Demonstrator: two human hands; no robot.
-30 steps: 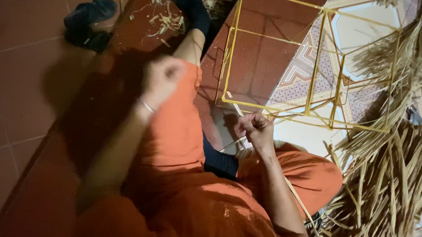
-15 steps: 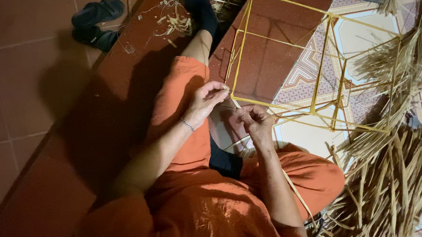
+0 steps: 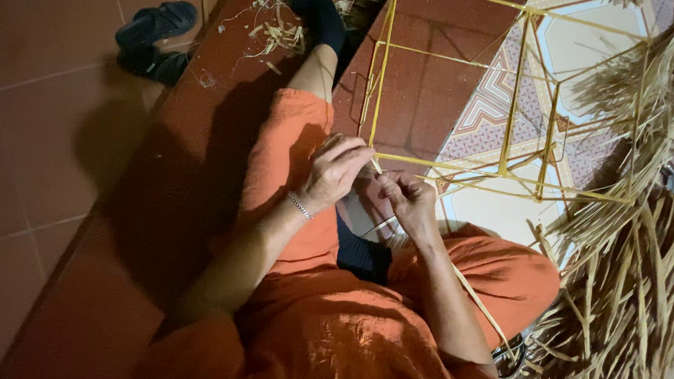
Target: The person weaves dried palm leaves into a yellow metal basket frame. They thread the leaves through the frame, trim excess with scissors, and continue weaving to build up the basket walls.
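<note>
Red tiled floor (image 3: pixel 35 151); left hand (image 3: pixel 337 170) and right hand (image 3: pixel 405 199) both pinching the bamboo frame (image 3: pixel 503 138) (one corner).

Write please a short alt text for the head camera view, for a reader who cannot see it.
Seen from above, a seated person in orange clothes brings the left hand and right hand together at a corner joint of a box-shaped frame of thin yellow sticks. A heap of dry straw strips lies at the right, and dark sandals rest on the red tiled floor.

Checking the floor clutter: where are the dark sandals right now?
In the head view the dark sandals lie at the upper left on the red tiled floor, left of the straw scraps, well away from both hands.
</note>
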